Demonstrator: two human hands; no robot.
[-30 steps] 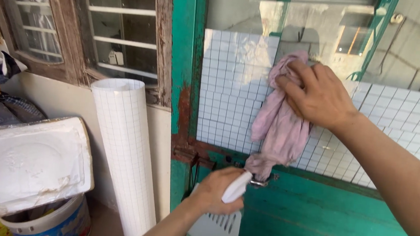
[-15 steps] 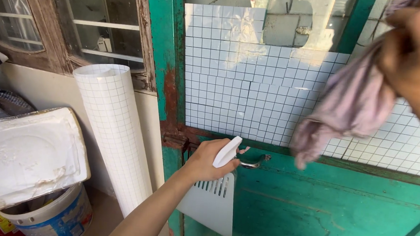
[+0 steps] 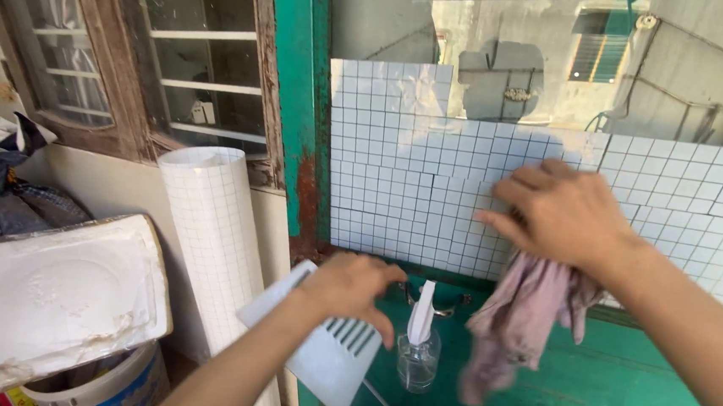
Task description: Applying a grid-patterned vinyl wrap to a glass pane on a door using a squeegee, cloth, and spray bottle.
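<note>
My right hand (image 3: pixel 560 213) presses a pink cloth (image 3: pixel 523 320) against white gridded film (image 3: pixel 413 190) stuck on the glass pane of a green door (image 3: pixel 620 391). The cloth hangs down below the hand. My left hand (image 3: pixel 347 287) grips a pale plastic scraper (image 3: pixel 330 353) in front of the door's lower panel. Just right of it, a clear spray bottle (image 3: pixel 417 355) with a white trigger hangs by the metal door handle (image 3: pixel 447 306), apart from both hands.
A tall roll of gridded film (image 3: pixel 214 252) leans on the wall left of the door. A white basin (image 3: pixel 41 291) lies on a bucket (image 3: pixel 103 384) at the lower left, with a dark bag (image 3: pixel 5 199) behind. A wooden barred window (image 3: pixel 160 53) is above.
My right hand came down from the upper right and now wipes the cloth lower on the film. My left hand let go of the spray bottle and keeps only the scraper.
</note>
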